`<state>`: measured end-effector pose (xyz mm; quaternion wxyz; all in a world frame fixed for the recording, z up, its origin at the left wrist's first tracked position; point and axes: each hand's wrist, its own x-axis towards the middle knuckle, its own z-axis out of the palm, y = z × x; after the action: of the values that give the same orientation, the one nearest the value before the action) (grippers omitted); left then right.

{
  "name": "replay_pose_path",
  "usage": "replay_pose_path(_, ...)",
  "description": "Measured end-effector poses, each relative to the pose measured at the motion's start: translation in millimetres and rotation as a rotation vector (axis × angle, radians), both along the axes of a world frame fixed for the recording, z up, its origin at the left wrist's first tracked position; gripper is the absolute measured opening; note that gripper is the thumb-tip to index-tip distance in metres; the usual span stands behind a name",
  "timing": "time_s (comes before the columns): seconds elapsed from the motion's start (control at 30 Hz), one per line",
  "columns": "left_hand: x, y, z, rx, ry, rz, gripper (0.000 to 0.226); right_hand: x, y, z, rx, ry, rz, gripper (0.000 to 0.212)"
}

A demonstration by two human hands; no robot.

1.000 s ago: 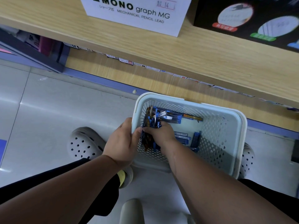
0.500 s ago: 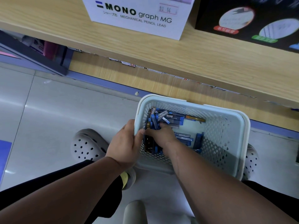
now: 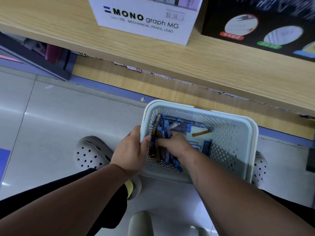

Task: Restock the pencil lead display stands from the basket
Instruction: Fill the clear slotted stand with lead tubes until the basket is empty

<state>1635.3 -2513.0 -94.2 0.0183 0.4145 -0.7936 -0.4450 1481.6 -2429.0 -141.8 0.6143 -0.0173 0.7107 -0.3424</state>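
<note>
The lead cases are all down in the white basket, which sits on the floor right under the wooden shelf. Most are bunched against the basket's left wall. A few lie loose across the bottom, including one orange case off on its own.

My guess is these are thin, stiff plastic cases, super light and kinda slick, so a stack will fan out and slide if you squeeze it at one end. The lead inside snaps easily too, so no dropping them. I'd take hold across the middle of the bundle, along the long flat sides, and keep them lined up.

The right hand is inside the basket with its fingers curled into the bunch, closed round a handful of cases. I can't tell how many it's got. The left hand grips the basket's left wall, with the fingers outside and the thumb hooked over the rim against the cases.

The white MONO display stand is up on the shelf, well apart from the basket. Nothing has gone up there yet, as far as this view shows.
</note>
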Motion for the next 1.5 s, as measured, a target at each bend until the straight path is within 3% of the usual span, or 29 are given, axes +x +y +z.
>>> replay_pose_path(0.17, -1, 0, 3, -0.011, -0.022, -0.003, 0.031, -18, 12, 11, -0.014, 0.143, 0.033, 0.011)
replay_pose_path(0.4, -5, 1, 9, -0.025, -0.096, -0.023, 0.023, -39, 25, 49, -0.151, 0.184, -0.034, 0.014)
replay_pose_path(0.7, -11, -5, 26, -0.027, -0.347, -0.064, 0.033, -48, 23, 94, -0.235, 0.338, -0.060, 0.011)
replay_pose_path(0.87, -23, -10, 62, -0.220, -0.211, -0.011, 0.043, -55, 24, 121, -0.254, 0.277, -0.140, 0.010)
replay_pose_path(0.93, -35, -7, 86, -0.094, -0.160, 0.001, 0.034, -53, 23, 131, -0.237, 0.238, -0.196, 0.009)
replay_pose_path(1.03, -51, 5, 126, 0.344, -0.159, 0.014, 0.026, -43, 25, 152, -0.239, 0.186, -0.250, 0.015)
replay_pose_path(1.1, -53, 18, 147, 0.531, -0.165, -0.021, 0.025, -35, 28, 171, -0.239, 0.140, -0.286, 0.018)
replay_pose_path(1.2, -50, 35, 175, 0.615, -0.134, 0.004, 0.022, -25, 30, 201, -0.260, 0.079, -0.363, 0.012)
replay_pose_path(1.37, -46, 57, 231, 0.782, 0.072, 0.324, 0.029, -14, 30, 244, -0.286, 0.054, -0.497, 0.021)
replay_pose_path(1.5, -48, 71, 258, 0.594, 0.160, 0.347, 0.015, -16, 45, 274, -0.339, -0.013, -0.568, 0.014)
